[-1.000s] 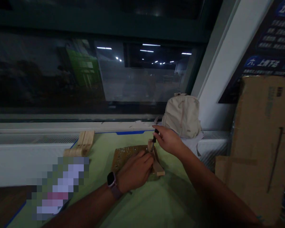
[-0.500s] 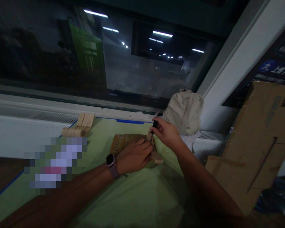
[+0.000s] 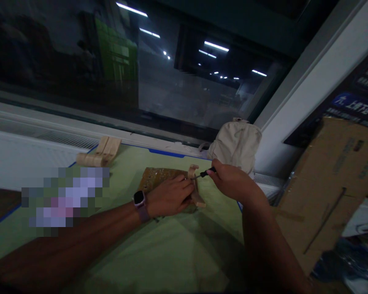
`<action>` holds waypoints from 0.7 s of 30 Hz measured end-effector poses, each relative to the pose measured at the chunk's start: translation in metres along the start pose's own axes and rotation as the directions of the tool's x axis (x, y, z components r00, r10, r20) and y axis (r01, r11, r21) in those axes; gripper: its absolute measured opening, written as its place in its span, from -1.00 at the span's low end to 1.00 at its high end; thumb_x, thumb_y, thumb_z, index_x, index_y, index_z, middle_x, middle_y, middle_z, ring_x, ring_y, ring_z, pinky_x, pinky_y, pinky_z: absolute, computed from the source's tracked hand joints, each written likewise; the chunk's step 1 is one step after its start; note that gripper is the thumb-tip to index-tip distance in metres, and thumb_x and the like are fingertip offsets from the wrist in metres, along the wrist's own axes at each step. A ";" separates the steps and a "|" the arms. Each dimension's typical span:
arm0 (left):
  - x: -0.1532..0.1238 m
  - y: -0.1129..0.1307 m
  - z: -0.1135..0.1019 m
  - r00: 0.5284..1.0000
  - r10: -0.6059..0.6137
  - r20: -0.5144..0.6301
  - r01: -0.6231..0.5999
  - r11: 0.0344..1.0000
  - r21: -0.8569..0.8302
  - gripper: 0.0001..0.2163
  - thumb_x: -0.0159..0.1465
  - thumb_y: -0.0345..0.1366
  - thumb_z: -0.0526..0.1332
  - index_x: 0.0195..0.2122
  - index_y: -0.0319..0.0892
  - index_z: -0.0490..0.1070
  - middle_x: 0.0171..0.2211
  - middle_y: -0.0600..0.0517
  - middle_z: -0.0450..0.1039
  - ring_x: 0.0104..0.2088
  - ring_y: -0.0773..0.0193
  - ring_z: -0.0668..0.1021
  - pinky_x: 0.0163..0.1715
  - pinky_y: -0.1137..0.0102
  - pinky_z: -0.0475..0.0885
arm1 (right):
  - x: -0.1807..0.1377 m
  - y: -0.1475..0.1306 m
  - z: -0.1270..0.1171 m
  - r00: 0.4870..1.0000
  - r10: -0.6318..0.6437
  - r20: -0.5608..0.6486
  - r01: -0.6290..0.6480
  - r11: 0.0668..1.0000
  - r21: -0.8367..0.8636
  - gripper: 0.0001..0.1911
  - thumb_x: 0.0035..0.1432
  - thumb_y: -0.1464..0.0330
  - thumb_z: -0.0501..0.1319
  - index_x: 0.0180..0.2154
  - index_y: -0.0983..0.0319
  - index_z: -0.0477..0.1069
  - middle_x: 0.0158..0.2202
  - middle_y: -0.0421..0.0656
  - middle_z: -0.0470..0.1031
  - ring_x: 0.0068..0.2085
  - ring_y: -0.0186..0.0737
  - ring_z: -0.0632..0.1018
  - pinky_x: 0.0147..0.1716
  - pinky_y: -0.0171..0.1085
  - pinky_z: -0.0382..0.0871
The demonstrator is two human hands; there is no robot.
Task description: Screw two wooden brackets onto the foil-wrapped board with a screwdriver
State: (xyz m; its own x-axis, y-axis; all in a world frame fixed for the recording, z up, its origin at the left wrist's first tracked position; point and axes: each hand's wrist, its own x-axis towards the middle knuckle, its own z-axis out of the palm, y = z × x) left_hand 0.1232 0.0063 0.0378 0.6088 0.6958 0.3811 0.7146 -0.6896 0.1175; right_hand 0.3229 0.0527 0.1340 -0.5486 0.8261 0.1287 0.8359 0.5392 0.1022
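A brown perforated board (image 3: 159, 176) lies on the green table cover (image 3: 171, 253). A light wooden bracket (image 3: 196, 192) stands at the board's right edge. My left hand (image 3: 171, 197), with a watch on its wrist, rests closed on the board and presses against the bracket. My right hand (image 3: 231, 181) grips a small black-handled screwdriver (image 3: 204, 174), which lies nearly level with its tip at the top of the bracket.
Another wooden piece (image 3: 99, 153) lies at the far left of the table by the window sill. A beige backpack (image 3: 236, 143) stands at the back right. Cardboard boxes (image 3: 334, 188) are stacked at the right. A blurred patch covers something on the left.
The screwdriver has tipped from nearly upright to almost level, my right hand dropping to the right. The view has tilted; my left hand stays on the board and bracket.
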 end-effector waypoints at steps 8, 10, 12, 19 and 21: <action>-0.002 -0.001 0.003 1.000 0.007 -0.023 -0.007 1.000 0.014 -0.70 0.36 -0.13 0.16 -0.04 -0.25 0.36 -0.02 -0.14 0.43 0.03 0.00 0.40 0.05 0.14 0.35 | 0.021 -0.017 0.022 0.909 -0.267 -0.320 0.358 0.893 0.272 -0.79 0.32 0.31 0.10 -0.04 0.23 0.30 -0.06 0.04 0.47 0.00 0.00 0.46 0.00 -0.09 0.32; -0.002 0.000 0.002 1.000 0.012 -0.021 -0.011 1.000 0.029 -0.70 0.37 -0.11 0.15 -0.04 -0.24 0.35 -0.03 -0.13 0.43 0.01 0.01 0.41 0.02 0.15 0.36 | 0.032 -0.018 0.034 0.868 -0.274 -0.414 0.409 0.868 0.283 -0.79 0.32 0.32 0.09 -0.05 0.24 0.31 -0.08 0.04 0.46 -0.01 0.00 0.44 0.02 -0.06 0.31; -0.001 0.000 0.001 1.000 0.011 -0.009 -0.011 0.999 0.047 -0.72 0.37 -0.11 0.15 -0.08 -0.23 0.36 -0.08 -0.10 0.44 -0.04 0.03 0.41 -0.02 0.16 0.36 | 0.040 -0.017 0.043 0.843 -0.231 -0.486 0.401 0.871 0.283 -0.82 0.32 0.31 0.06 -0.10 0.23 0.32 -0.13 0.03 0.45 -0.06 0.00 0.44 -0.02 -0.07 0.32; 0.000 0.001 -0.002 1.000 0.026 0.000 -0.026 0.998 0.056 -0.77 0.36 -0.11 0.17 -0.17 -0.19 0.33 -0.15 -0.04 0.42 -0.09 0.08 0.39 -0.08 0.21 0.33 | 0.044 -0.003 0.045 0.913 -0.089 -0.397 0.240 0.906 0.349 -0.80 0.32 0.26 0.07 -0.10 0.22 0.28 -0.20 0.01 0.50 -0.15 0.00 0.52 -0.15 -0.13 0.35; 0.000 0.001 -0.002 1.000 0.024 0.000 -0.024 0.998 0.053 -0.78 0.37 -0.12 0.17 -0.18 -0.19 0.33 -0.15 -0.04 0.42 -0.10 0.08 0.39 -0.10 0.21 0.33 | 0.042 0.001 0.040 0.952 -0.038 -0.305 0.149 0.925 0.349 -0.78 0.32 0.25 0.07 -0.08 0.22 0.27 -0.23 0.00 0.53 -0.22 -0.01 0.55 -0.23 -0.15 0.35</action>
State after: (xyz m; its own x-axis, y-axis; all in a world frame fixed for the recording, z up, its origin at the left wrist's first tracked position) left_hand 0.1231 0.0049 0.0398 0.6258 0.6788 0.3843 0.7170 -0.6946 0.0592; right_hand 0.3019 0.0943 0.1005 -0.5582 0.7158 0.4196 0.6970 0.6789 -0.2310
